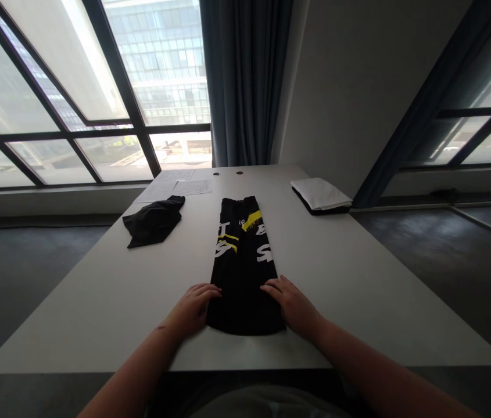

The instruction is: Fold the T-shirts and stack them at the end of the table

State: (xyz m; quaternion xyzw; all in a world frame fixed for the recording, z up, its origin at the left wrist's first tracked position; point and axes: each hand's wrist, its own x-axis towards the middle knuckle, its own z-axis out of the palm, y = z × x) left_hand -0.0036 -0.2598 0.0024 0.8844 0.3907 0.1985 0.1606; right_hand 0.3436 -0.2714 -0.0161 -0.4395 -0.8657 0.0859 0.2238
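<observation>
A black garment point(245, 278) with white lettering and yellow stripes lies flat on the white table point(341, 302), folded into a long narrow shape. My left hand point(193, 306) rests at its lower left edge, fingertips on the cloth. Across from it, my right hand point(291, 302) lies at the lower right edge with its fingers over the fabric. Both hands have their fingers laid on the cloth without gripping it, and the thumbs are mostly hidden.
A crumpled black cloth point(154, 222) lies at the left. Papers point(193, 187) are at the far left of the table. At the far right sits a folded white cloth point(321, 193) on top of a dark one. Behind stand a blue curtain and windows.
</observation>
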